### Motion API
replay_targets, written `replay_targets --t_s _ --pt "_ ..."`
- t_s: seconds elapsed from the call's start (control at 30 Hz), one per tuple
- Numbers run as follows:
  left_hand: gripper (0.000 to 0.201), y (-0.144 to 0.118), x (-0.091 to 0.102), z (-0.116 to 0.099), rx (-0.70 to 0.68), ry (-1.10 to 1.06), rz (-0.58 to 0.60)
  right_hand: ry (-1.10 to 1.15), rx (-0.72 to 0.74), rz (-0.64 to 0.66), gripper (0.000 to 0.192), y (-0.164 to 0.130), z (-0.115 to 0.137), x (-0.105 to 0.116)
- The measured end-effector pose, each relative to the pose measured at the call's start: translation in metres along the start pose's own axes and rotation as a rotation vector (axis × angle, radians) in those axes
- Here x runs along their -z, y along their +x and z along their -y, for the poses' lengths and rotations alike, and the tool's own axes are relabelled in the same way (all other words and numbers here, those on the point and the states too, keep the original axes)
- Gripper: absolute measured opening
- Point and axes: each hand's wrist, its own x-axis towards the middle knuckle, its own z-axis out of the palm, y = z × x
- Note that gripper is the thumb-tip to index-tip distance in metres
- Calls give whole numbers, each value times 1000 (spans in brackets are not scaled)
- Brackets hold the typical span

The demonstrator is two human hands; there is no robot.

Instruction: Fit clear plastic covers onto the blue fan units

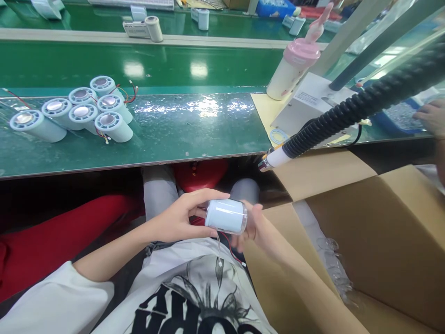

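Observation:
My left hand grips a light-blue cylinder lying sideways above my lap, thumb and fingers around its left end. A clear plastic cover surrounds the cylinder and shows at its right end. Thin wires with small white connectors dangle below it. At the right end is my right hand, blurred, with thumb and fingers apart; whether it touches the cover I cannot tell. On the bench, several similar light-blue cylinders stand grouped at the left, with ring-shaped tops and some wires.
An open cardboard box with clear plastic pieces inside is at my right. A black corrugated hose slants above it. A pink-lidded bottle stands on the bench. Another person's hand is at a blue tray.

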Motion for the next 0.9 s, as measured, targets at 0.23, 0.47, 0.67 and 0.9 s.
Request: replay_targets --t_s 0.23,0.47,0.67,0.9 --pt "66 -1 -1 -4 170 -158 8 -863 830 -91 55 -10 -2 11" --pt "74 -1 5 -6 64 -20 87 -148 330 -20 51 -12 0 6" --pt "80 1 2 -2 289 -281 120 -412 311 -114 42 -12 4 6" --pt "71 8 -1 19 383 -378 55 -559 216 -173 51 -18 -13 29"
